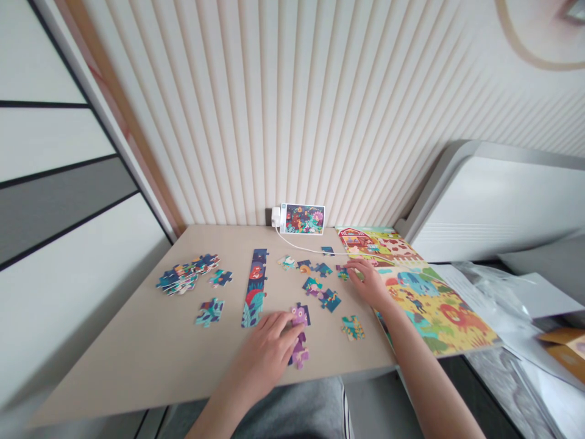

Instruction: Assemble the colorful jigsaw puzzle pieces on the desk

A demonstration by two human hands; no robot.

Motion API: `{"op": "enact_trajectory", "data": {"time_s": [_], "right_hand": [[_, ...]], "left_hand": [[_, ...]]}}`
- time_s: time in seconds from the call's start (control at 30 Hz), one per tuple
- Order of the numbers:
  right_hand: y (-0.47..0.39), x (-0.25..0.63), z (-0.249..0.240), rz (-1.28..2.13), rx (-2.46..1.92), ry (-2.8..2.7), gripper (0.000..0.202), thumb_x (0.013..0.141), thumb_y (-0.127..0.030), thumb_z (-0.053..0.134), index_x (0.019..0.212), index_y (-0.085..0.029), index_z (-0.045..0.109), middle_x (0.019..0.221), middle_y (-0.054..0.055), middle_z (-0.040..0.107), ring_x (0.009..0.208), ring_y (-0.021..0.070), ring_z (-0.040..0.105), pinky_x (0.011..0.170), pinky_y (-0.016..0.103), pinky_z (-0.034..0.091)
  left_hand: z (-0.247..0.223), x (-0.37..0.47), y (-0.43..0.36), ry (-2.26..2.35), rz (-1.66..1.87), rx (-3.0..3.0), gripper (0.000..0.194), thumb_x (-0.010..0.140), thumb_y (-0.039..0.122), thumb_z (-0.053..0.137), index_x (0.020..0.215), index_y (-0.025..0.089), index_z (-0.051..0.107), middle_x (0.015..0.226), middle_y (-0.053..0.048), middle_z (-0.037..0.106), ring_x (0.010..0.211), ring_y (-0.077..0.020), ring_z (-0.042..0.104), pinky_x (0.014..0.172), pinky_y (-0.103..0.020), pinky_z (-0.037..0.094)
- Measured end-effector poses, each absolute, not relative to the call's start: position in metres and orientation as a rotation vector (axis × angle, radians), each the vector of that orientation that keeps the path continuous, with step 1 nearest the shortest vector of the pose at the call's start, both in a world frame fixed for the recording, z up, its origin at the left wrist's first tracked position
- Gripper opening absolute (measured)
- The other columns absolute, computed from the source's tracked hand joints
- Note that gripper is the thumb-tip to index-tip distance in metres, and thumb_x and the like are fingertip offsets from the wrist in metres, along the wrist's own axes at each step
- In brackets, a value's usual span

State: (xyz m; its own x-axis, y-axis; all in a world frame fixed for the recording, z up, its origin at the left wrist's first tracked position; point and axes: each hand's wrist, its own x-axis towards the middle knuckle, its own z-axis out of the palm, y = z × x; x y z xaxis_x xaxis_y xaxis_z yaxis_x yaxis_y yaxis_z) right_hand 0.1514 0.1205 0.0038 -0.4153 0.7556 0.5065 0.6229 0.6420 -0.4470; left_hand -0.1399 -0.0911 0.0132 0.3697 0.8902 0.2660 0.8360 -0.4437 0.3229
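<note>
Where the left hand (269,346) rests: near the front edge of the table (159,353), its fingers laid over two purple puzzle pieces (300,314), one above the other. The seam between them is under the fingers.
Left grip: fingers lightly bent, touching from above; it is not possible to tell whether the thumb pinches anything.
Right hand (367,281): reaching farther out, fingertips at a small teal piece (343,274) beside the farm picture board (388,245).
Right grip: narrow-looking, fingers close together; whether they clasp the teal piece cannot be made out.
Handling the purple pieces: a light, flat press would probably steady them best, since pushing sideways could skew the tabs.
Handling the teal piece: taking it by its edges would likely keep its printed face in view for matching colours.
Long strip (255,286): left of the left hand, well apart from the pile (185,277); a sleeve-free wrist kept clear of it should avoid nudging it.
Middle pieces (329,300): scattered between the hands, best not swept by the fingers.
Screen (302,219): leaning at the wall, showing a colourful picture useful for comparing; its white cable (311,250) trails rightward, close beyond the right hand, so low lifts could snag it.
</note>
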Motion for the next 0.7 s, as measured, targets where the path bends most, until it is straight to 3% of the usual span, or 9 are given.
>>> {"op": "enact_trajectory", "data": {"time_s": [0.3,0.7], "right_hand": [[0.101,0.127,0.003,0.189,-0.952,-2.525,0.038,0.098,-0.037,0.054,0.136,-0.032,0.061,0.135,0.009,0.06,0.124,0.0274,0.056,0.109,0.048,0.044],[0.1,0.124,-0.001,0.159,-0.991,-2.548,0.032,0.1,-0.037,0.052,0.127,-0.032,0.068,0.133,0.009,0.061,0.123,0.0272,0.056,0.108,0.049,0.044]], "left_hand": [[0.015,-0.14,-0.092,1.586,0.594,2.478,0.043,0.098,0.014,0.051,0.137,0.03,0.057,0.129,-0.007,0.058,0.122,-0.0252,0.054,0.106,-0.046,0.047],[0.014,-0.139,-0.092,1.589,0.652,2.484,0.042,0.097,0.015,0.053,0.135,0.03,0.059,0.127,-0.006,0.059,0.121,-0.0247,0.055,0.105,-0.045,0.048]]}}
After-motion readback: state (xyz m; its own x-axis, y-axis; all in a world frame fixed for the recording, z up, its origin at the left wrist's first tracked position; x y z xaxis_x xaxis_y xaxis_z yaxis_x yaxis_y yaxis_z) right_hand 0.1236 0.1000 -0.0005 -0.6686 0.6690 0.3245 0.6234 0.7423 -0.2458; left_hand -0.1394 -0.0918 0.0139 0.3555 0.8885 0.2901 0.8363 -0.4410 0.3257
